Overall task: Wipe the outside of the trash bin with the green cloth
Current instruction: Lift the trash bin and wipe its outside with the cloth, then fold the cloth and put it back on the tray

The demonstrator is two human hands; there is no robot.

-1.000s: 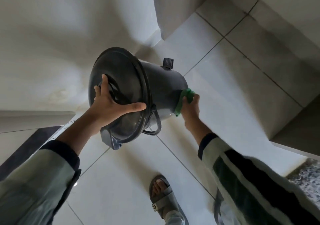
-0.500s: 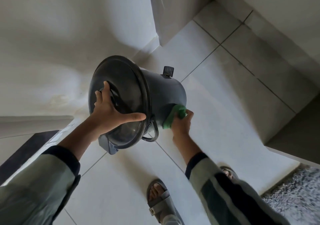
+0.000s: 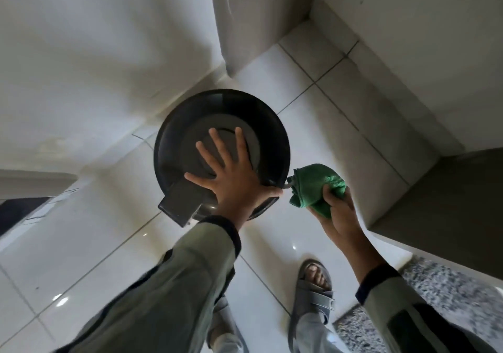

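The dark grey round trash bin (image 3: 261, 118) stands upright on the white tiled floor, seen from straight above, lid closed, its pedal at the lower left. My left hand (image 3: 231, 178) lies flat on the lid with fingers spread, thumb over the near rim. My right hand (image 3: 340, 211) holds the bunched green cloth (image 3: 315, 186) just right of the bin's rim, beside the wire handle; I cannot tell whether the cloth touches the bin. The bin's side walls are hidden beneath the lid.
White walls stand behind and left of the bin, with a corner pillar (image 3: 255, 20) at the back. A low tiled step (image 3: 435, 197) rises to the right. A speckled mat (image 3: 435, 298) lies at lower right. My sandalled foot (image 3: 315, 284) stands near the bin.
The bin went from tilted on its side to upright. My left hand shifted from gripping the lid's rim to lying flat on top. The cloth came off the bin's side wall and up beside the rim.
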